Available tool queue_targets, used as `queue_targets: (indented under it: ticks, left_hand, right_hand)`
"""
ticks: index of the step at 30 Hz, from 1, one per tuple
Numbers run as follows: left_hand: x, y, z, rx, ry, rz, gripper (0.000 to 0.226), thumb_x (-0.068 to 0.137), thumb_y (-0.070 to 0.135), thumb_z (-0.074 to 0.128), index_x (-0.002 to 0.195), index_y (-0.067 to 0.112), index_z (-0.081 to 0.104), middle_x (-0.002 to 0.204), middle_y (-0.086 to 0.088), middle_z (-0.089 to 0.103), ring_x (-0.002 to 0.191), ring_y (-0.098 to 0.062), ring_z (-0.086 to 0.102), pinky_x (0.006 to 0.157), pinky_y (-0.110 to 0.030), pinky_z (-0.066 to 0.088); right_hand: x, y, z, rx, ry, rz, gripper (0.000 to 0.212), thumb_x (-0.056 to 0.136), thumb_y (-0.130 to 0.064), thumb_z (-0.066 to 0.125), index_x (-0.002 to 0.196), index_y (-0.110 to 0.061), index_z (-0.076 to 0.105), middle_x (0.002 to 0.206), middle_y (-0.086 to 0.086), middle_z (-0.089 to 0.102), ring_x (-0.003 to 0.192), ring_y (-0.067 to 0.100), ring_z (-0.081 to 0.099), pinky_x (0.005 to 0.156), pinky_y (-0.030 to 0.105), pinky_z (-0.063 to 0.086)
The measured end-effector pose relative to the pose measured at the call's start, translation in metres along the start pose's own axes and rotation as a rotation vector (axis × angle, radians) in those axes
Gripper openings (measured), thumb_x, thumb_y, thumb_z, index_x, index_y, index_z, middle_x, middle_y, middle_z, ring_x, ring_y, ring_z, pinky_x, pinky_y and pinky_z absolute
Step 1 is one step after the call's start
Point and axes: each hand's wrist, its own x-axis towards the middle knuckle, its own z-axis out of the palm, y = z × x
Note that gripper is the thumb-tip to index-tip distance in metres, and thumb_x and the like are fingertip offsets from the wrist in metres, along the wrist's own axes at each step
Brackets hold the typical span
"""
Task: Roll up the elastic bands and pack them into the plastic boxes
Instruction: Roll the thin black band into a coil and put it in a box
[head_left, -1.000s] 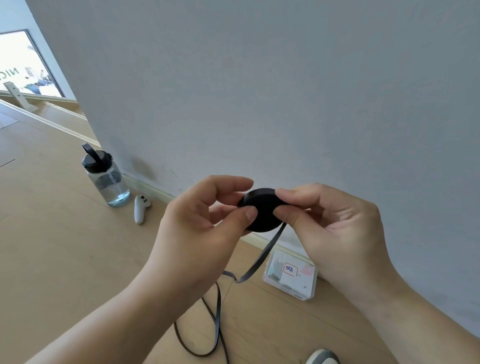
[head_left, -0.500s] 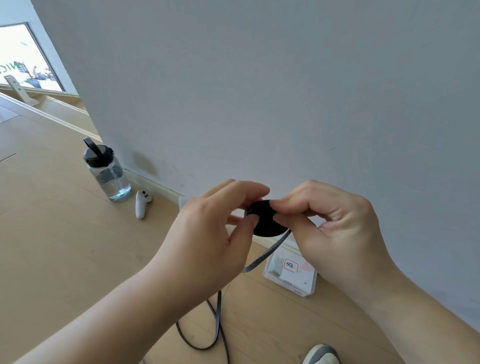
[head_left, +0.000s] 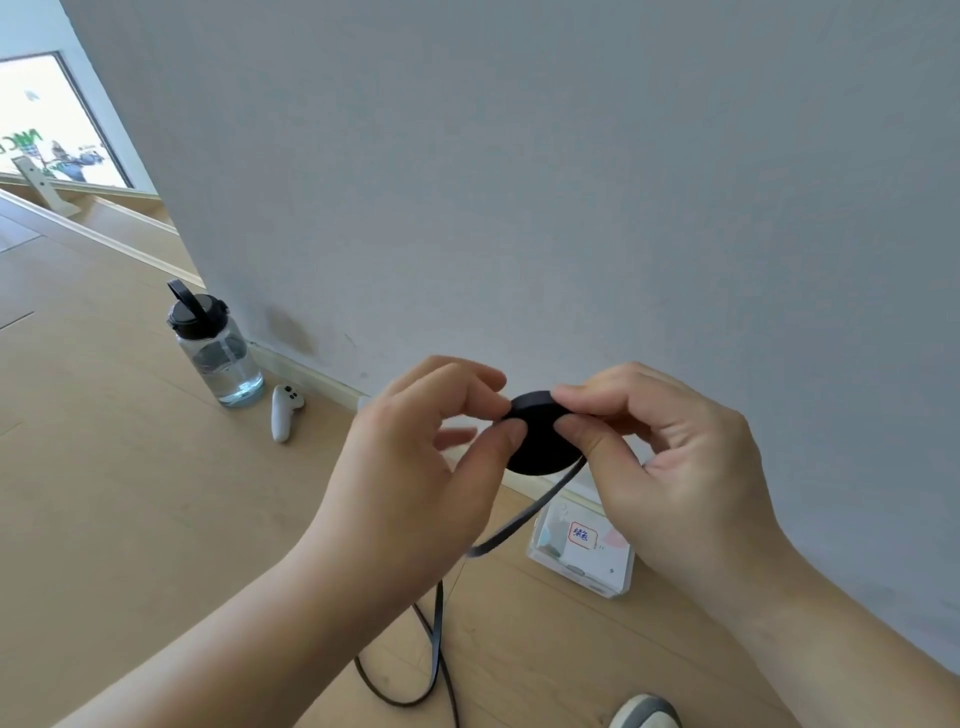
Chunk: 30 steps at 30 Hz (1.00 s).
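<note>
Floor (head_left: 104, 519): plastic box (head_left: 623, 574), labelled card (head_left: 582, 535) inside; bottle (head_left: 221, 358) part-full; band roll (head_left: 540, 452) pinched.

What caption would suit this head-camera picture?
Left hand and right hand pinch a rolled black elastic band, tail trailing past a plastic box.

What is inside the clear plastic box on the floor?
Inside the plastic box a white card with a red-framed label shows. The right hand covers its far edge.

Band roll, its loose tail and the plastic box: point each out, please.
band roll (head_left: 540, 457): head view, on its flat black face.
loose tail (head_left: 524, 512): head view, on the hanging stretch below the roll.
plastic box (head_left: 589, 564): head view, on its clear lid.
</note>
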Motion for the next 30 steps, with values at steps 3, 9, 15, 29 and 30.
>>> queue_targets:
  ticks: [3, 9, 15, 29, 30]
  left_hand:
    - [-0.0001, -0.0034, -0.0010, 0.192, -0.036, 0.183, 0.032, 0.089, -0.002, 0.075, 0.111, 0.021, 0.071, 0.101, 0.015, 0.073, 0.095, -0.005, 0.072, 0.081, -0.023, 0.060]
    - [0.0026, 0.0013, -0.0019, -0.040, 0.050, -0.070, 0.041, 0.090, 0.000, 0.075, 0.110, 0.035, 0.075, 0.093, 0.014, 0.074, 0.092, -0.007, 0.074, 0.077, -0.021, 0.062]
    - [0.0030, 0.0003, -0.0009, -0.161, -0.056, -0.244, 0.032, 0.091, 0.005, 0.074, 0.103, 0.034, 0.074, 0.094, 0.007, 0.077, 0.094, -0.011, 0.076, 0.085, -0.037, 0.063]
    - [0.0021, 0.0002, -0.0055, -0.014, -0.002, 0.070, 0.038, 0.092, -0.010, 0.067, 0.111, 0.021, 0.078, 0.099, 0.009, 0.072, 0.098, -0.003, 0.070, 0.075, -0.010, 0.056]
    - [0.0017, 0.0012, -0.0052, -0.038, 0.014, 0.030, 0.039, 0.093, -0.008, 0.067, 0.109, 0.026, 0.077, 0.098, 0.011, 0.073, 0.098, -0.003, 0.070, 0.076, -0.011, 0.056]
  right_hand:
    - [0.0001, 0.0036, 0.0007, -0.095, -0.023, -0.136, 0.023, 0.090, 0.009, 0.069, 0.097, -0.011, 0.079, 0.088, 0.000, 0.072, 0.086, 0.014, 0.069, 0.077, 0.017, 0.053]
    - [0.0006, -0.0006, -0.0006, 0.108, 0.039, 0.075, 0.028, 0.085, -0.004, 0.080, 0.102, -0.026, 0.079, 0.091, -0.017, 0.078, 0.088, 0.004, 0.075, 0.077, 0.010, 0.054]
    - [0.0026, -0.0005, -0.0021, 0.163, -0.014, 0.219, 0.028, 0.088, -0.004, 0.077, 0.091, -0.032, 0.077, 0.082, -0.014, 0.078, 0.079, 0.007, 0.074, 0.073, 0.011, 0.053]
    - [-0.0009, -0.0028, 0.0016, 0.012, 0.063, -0.101, 0.025, 0.083, -0.006, 0.081, 0.098, -0.027, 0.079, 0.093, -0.021, 0.077, 0.088, -0.001, 0.074, 0.079, 0.007, 0.052]
    - [-0.0010, -0.0046, 0.0017, 0.065, 0.068, -0.056, 0.027, 0.082, -0.008, 0.081, 0.097, -0.030, 0.078, 0.091, -0.022, 0.078, 0.087, -0.001, 0.074, 0.079, 0.007, 0.053]
